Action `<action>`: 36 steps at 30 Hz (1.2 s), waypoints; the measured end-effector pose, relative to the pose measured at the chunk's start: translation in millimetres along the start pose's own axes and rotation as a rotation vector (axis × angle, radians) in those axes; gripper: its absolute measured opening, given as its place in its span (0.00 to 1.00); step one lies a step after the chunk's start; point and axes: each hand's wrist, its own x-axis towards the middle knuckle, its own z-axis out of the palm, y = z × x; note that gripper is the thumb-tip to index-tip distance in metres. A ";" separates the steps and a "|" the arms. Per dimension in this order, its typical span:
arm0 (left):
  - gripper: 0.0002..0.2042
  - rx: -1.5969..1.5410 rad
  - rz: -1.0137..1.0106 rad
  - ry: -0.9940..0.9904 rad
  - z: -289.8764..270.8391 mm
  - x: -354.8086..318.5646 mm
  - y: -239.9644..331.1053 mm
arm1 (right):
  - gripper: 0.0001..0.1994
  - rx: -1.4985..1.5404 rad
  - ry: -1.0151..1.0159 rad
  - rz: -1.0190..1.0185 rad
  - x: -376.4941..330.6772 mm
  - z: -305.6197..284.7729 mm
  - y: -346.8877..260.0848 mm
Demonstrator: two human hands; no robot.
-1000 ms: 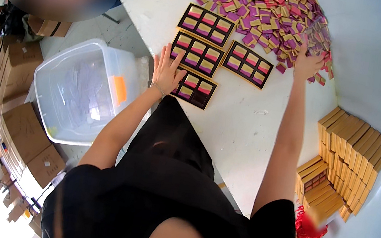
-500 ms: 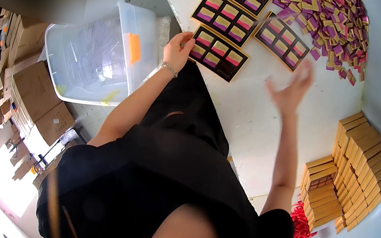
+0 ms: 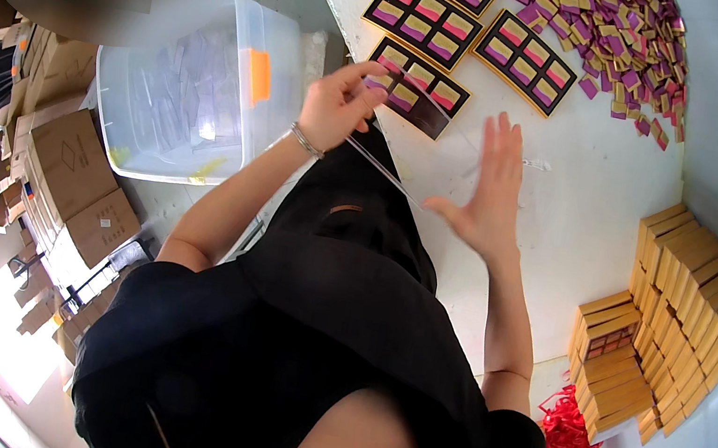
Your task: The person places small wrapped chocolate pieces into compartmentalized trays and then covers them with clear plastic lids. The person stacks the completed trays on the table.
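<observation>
Head view: judged step, spreading a clear film [image 3: 386,174] between both hands, over the edge of the bench [image 3: 591,201]. Left hand [image 3: 332,112]: grip pinched on the film, fingers curled. Right hand [image 3: 492,194]: grip open, fingers extended, thumb apart. Next move appears to call for even tension.

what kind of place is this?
Likely a small packing workshop: a pile of small purple, pink and gold pieces on a white table, shallow six-slot boxes beside it, and stacked gold boxes at the right.
</observation>
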 end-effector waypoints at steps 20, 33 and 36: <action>0.16 0.357 0.318 0.064 51.3 48.8 -103.0 | 0.58 0.183 0.482 0.446 -98.7 31.4 128.2; 0.28 1.227 0.299 -0.118 203.3 264.0 56.9 | 0.57 0.353 0.856 0.653 -140.5 47.0 106.1; 0.26 1.358 0.379 -0.201 210.7 286.6 48.8 | 0.56 0.314 0.908 0.680 -153.2 50.1 99.6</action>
